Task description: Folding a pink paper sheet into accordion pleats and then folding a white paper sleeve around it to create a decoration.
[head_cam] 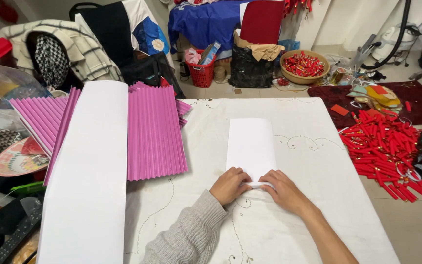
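A white sheet of paper point(250, 144) lies lengthwise on the white embroidered tablecloth point(313, 195) in front of me. Its near edge is turned up into a narrow fold. My left hand point(229, 185) and my right hand point(283, 189) both press on that fold with their fingertips, side by side, thumbs nearly touching. The left arm wears a grey knitted sleeve; the right forearm is bare.
A stack of pink pleated paper point(155, 132) lies to the left, with a long white paper strip point(91, 176) across it. More pink pleats point(40, 117) fan out at far left. Red tubes point(382, 146) litter the floor on the right; a bowl point(305, 66) and bags stand beyond.
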